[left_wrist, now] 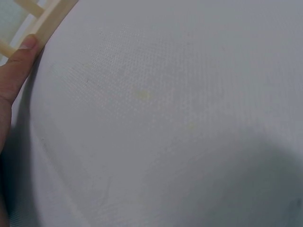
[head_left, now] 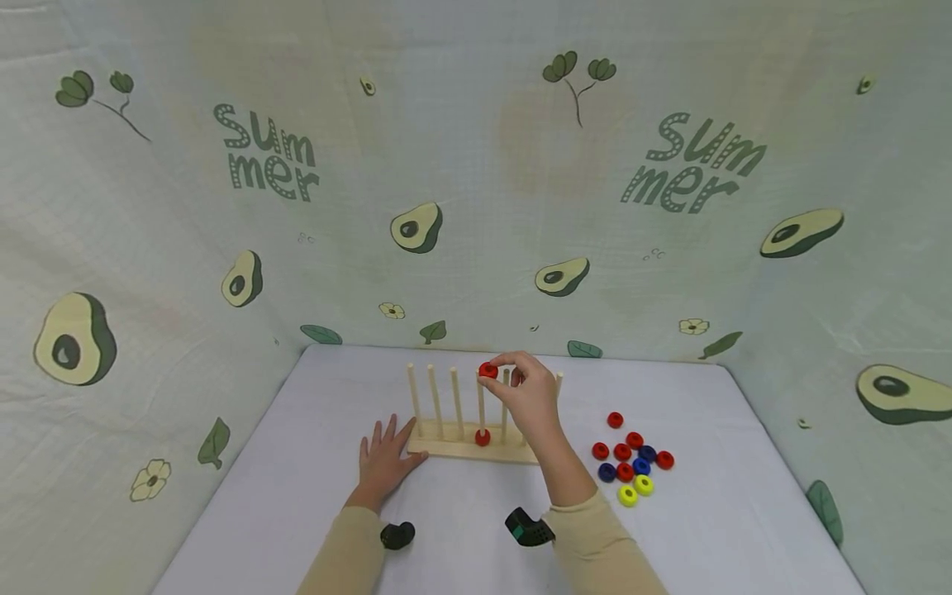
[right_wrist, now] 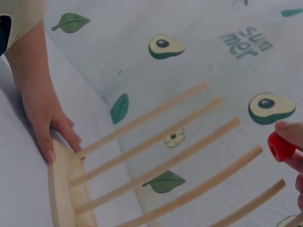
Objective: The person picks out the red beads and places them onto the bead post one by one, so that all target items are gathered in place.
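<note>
- Red bead [head_left: 487, 370], pinched between the thumb and fingers of the right hand [head_left: 530, 403]; it is held up close to the top of the fourth peg from the left, and the right wrist view shows a small gap between bead and peg tip.
- Pale wooden rack [head_left: 454, 449], lying on the bench [head_left: 260, 496] with its pegs upright in a row along a long flat base; the right hand and forearm cover part of its right side.
- Another red bead [head_left: 483, 438] sits low on that same fourth peg, down at the base.
- The left hand [head_left: 383, 464] lies with fingers spread at the left end of the rack, thumb against the front edge and forefinger at the back, so the end of the base sits between them.
- To the right of the rack, well apart from the left hand, loose beads lie in a scattered cluster on the bench: six red beads [head_left: 621, 452], three blue beads [head_left: 641, 467] and two yellow beads [head_left: 643, 485], the yellow pair nearest the person.
- Beige sleeves [head_left: 349, 549] cover both forearms, and black devices [head_left: 397, 535] show at the wrists.
- Light cloth [head_left: 476, 165] surrounds the bench at the back and sides, printed with avocado halves, leaves, flowers and the word "summer".
</note>
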A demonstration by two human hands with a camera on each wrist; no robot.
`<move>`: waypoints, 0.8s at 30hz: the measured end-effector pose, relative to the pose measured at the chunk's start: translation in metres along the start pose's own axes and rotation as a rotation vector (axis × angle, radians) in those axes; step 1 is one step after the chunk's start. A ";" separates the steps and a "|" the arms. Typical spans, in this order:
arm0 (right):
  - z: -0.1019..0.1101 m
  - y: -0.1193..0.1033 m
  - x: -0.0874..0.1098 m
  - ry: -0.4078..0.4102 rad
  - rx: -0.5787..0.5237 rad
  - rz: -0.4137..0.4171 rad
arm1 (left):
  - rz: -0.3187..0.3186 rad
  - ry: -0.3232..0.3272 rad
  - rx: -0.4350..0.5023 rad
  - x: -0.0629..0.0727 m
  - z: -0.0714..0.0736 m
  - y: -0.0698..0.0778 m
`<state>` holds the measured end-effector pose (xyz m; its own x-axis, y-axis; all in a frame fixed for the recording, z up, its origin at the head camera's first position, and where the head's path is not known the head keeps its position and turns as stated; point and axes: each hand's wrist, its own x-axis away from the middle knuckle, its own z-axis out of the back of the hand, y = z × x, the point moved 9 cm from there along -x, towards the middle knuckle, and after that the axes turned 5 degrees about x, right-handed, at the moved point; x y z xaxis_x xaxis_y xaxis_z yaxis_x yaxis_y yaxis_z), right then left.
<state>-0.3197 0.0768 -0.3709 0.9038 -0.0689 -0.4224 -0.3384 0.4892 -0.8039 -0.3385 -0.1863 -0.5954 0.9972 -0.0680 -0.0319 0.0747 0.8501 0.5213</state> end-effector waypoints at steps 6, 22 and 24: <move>0.000 -0.001 0.000 0.031 0.006 0.007 | -0.008 0.006 -0.008 0.001 0.004 0.004; -0.004 -0.002 -0.002 0.032 0.129 -0.048 | -0.003 0.004 -0.006 0.002 0.003 0.005; -0.004 -0.003 -0.002 0.028 0.133 -0.052 | -0.005 0.009 -0.008 0.002 0.003 0.004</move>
<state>-0.3214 0.0717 -0.3699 0.9109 -0.1207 -0.3946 -0.2519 0.5948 -0.7634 -0.3358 -0.1844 -0.5904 0.9968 -0.0678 -0.0418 0.0797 0.8537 0.5147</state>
